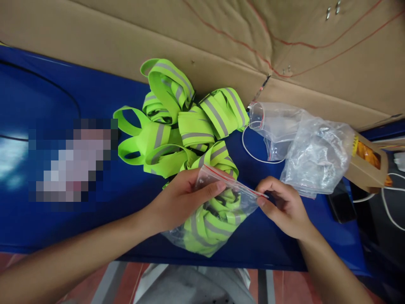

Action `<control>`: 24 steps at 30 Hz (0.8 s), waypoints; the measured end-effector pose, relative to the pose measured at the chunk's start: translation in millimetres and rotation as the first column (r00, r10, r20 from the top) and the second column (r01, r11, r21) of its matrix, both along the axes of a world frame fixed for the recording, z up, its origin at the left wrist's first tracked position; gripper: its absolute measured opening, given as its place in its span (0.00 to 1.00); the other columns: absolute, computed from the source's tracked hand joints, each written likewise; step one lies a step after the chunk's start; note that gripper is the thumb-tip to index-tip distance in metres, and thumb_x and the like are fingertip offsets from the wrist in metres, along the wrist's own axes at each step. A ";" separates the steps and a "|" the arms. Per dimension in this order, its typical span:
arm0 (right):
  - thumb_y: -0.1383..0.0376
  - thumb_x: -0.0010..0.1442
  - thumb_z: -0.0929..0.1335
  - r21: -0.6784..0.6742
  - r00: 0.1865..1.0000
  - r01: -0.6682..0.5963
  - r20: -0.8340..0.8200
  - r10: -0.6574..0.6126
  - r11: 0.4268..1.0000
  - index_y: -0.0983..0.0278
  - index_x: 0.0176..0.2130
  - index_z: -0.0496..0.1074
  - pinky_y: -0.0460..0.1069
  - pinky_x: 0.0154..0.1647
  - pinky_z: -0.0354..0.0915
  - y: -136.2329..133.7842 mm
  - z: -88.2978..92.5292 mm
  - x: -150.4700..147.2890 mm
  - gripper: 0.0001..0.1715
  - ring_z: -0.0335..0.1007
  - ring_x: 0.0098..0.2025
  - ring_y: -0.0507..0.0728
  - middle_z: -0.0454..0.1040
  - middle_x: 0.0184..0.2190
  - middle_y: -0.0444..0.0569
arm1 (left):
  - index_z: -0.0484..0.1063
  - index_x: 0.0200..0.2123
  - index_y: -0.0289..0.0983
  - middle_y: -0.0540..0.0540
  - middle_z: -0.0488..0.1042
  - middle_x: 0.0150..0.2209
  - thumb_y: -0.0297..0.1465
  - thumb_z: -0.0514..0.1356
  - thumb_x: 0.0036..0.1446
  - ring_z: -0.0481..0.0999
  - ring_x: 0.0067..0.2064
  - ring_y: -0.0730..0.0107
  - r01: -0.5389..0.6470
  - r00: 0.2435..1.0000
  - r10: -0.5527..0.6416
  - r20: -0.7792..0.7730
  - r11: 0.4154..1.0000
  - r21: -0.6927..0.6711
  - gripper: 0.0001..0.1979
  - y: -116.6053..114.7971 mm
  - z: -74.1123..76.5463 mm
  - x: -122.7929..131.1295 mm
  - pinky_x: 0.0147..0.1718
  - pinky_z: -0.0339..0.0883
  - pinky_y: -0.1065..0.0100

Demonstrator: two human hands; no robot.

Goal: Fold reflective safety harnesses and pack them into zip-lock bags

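Between my hands is a clear zip bag (243,207) with a red line along its mouth. Rolled neon-yellow reflective straps (205,230) with grey stripes show through its plastic. My left hand (180,198) grips the bag's top edge, thumb lying across the front. At the right end of the zip, my right hand (283,207) pinches the corner between thumb and fingers. Just beyond the bag lies a pile of more neon-yellow straps (196,126), looped and rolled up. Part of that pile is hidden behind the bag and my left hand.
Behind the blue table (133,240) stands a brown cardboard wall (110,38). To the right lie clear plastic bags (319,152), a small cardboard box (367,164), a black phone (341,202) and white cables (390,207). A blurred-out object (76,164) is on the left.
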State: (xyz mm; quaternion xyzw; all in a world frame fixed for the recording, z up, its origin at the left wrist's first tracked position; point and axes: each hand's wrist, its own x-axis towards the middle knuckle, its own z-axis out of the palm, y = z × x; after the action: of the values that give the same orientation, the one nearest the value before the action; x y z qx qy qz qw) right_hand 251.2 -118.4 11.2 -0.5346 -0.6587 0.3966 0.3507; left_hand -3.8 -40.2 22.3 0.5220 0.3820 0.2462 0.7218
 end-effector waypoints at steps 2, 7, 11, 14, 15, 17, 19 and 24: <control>0.68 0.67 0.70 0.025 1.000 0.000 0.019 -0.001 1.000 0.60 0.38 0.70 0.43 0.33 0.65 -0.9 -0.8 1.5 0.05 0.68 0.31 0.49 0.71 0.30 0.41 | 0.84 0.44 0.38 0.48 0.86 0.43 0.40 0.66 0.64 0.85 0.47 0.66 -0.018 1.000 0.017 -0.012 1.000 -0.008 0.13 -0.9 -0.6 -0.1 0.50 0.78 0.70; 0.70 0.67 0.69 0.040 1.000 0.023 0.016 -0.024 0.999 0.60 0.35 0.68 0.43 0.30 0.62 -1.9 -2.3 1.0 0.07 0.64 0.28 0.48 0.69 0.28 0.39 | 0.83 0.45 0.39 0.48 0.86 0.44 0.42 0.66 0.64 0.84 0.48 0.65 -0.021 1.000 0.021 -0.002 1.000 -0.023 0.14 -1.0 -1.9 -1.1 0.51 0.77 0.70; 0.69 0.68 0.68 0.018 0.999 -0.004 -0.034 0.005 1.000 0.60 0.37 0.68 0.43 0.31 0.62 -2.4 -5.5 -3.7 0.06 0.64 0.29 0.48 0.69 0.29 0.40 | 0.83 0.46 0.39 0.47 0.86 0.43 0.42 0.66 0.64 0.84 0.47 0.65 0.006 1.000 -0.006 -0.004 1.000 0.003 0.14 -1.1 -3.7 -0.6 0.50 0.78 0.68; 0.69 0.68 0.68 0.003 0.999 -0.005 -0.048 0.006 1.000 0.60 0.38 0.68 0.42 0.31 0.61 -3.6 -8.1 -7.3 0.06 0.63 0.29 0.47 0.68 0.29 0.39 | 0.82 0.47 0.39 0.47 0.85 0.44 0.41 0.65 0.65 0.85 0.45 0.64 0.038 0.999 -0.037 -0.022 0.999 0.027 0.14 -2.4 -5.6 0.0 0.47 0.78 0.67; 0.69 0.68 0.68 0.000 0.999 -0.003 -0.048 0.003 1.000 0.60 0.37 0.68 0.42 0.31 0.60 -4.1 -8.9 -8.2 0.06 0.62 0.29 0.47 0.67 0.29 0.39 | 0.82 0.48 0.39 0.47 0.85 0.44 0.41 0.64 0.65 0.85 0.45 0.65 0.045 0.999 -0.044 -0.030 0.998 0.032 0.14 -3.0 -6.1 0.1 0.46 0.78 0.67; 0.70 0.68 0.68 0.000 0.999 -0.005 -0.049 0.005 1.000 0.60 0.36 0.67 0.42 0.31 0.60 -4.8 -10.2 -9.5 0.07 0.61 0.29 0.47 0.67 0.28 0.39 | 0.81 0.48 0.39 0.47 0.85 0.43 0.41 0.64 0.66 0.84 0.44 0.65 0.052 0.998 -0.050 -0.041 0.998 0.040 0.14 -4.1 -6.4 0.1 0.45 0.78 0.68; 0.69 0.68 0.68 -0.011 0.998 -0.012 -0.061 0.011 1.000 0.60 0.37 0.67 0.42 0.31 0.60 -5.3 -11.2 -10.4 0.07 0.62 0.29 0.47 0.67 0.29 0.39 | 0.81 0.48 0.39 0.47 0.85 0.43 0.40 0.64 0.66 0.84 0.45 0.65 0.059 0.997 -0.058 -0.041 0.997 0.043 0.14 -4.9 -6.2 -0.2 0.46 0.78 0.67; 0.70 0.68 0.68 -0.049 0.994 -0.022 -0.108 0.016 0.999 0.59 0.37 0.66 0.42 0.31 0.59 -5.9 -11.4 -12.9 0.07 0.61 0.29 0.47 0.66 0.29 0.38 | 0.79 0.50 0.40 0.47 0.85 0.47 0.38 0.63 0.66 0.84 0.47 0.65 0.105 0.993 -0.102 -0.059 0.993 0.058 0.13 -5.4 -5.1 -0.7 0.48 0.78 0.68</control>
State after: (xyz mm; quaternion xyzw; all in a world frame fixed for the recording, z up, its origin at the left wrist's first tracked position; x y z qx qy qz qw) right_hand 238.2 -124.4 -0.2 -0.5148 -0.6338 0.4446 0.3682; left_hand -4.5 -45.6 17.2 0.5696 0.3667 0.2052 0.7063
